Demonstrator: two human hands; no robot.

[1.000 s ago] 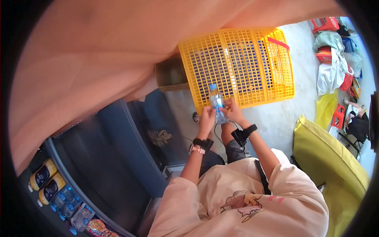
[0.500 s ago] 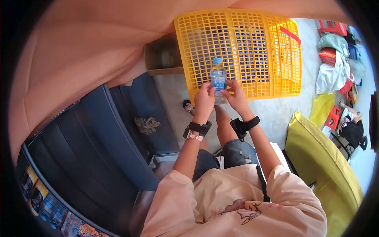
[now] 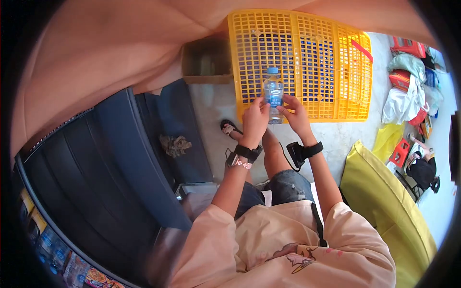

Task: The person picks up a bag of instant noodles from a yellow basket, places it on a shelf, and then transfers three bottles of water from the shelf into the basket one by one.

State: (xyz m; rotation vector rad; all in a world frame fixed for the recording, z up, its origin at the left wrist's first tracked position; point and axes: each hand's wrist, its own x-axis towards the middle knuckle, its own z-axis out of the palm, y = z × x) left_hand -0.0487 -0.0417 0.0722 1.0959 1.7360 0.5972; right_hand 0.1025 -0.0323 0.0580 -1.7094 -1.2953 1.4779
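Note:
A clear plastic water bottle [image 3: 274,91] with a blue cap and blue label stands upright in view between my two hands. My left hand [image 3: 256,119] has its thumb and fingers closed on the bottle's left side, beside the label. On the other side, my right hand [image 3: 295,117] pinches the bottle with thumb and fingers. Behind the bottle is a yellow plastic crate [image 3: 312,113] with a grid of openings, and blue shows through the grid. Black straps circle both wrists.
Left of me is a dark shelf unit [image 3: 77,177] with packaged goods and bottles along its lower edge. A cardboard box [image 3: 206,79] sits beside the crate. Yellow fabric [image 3: 384,201] is at right, with bags [image 3: 403,101] and a seated person [image 3: 422,165] beyond.
My view has shifted slightly, so the crate and box sit farther right. Both hands stay on the bottle, which keeps nearly the same pose.

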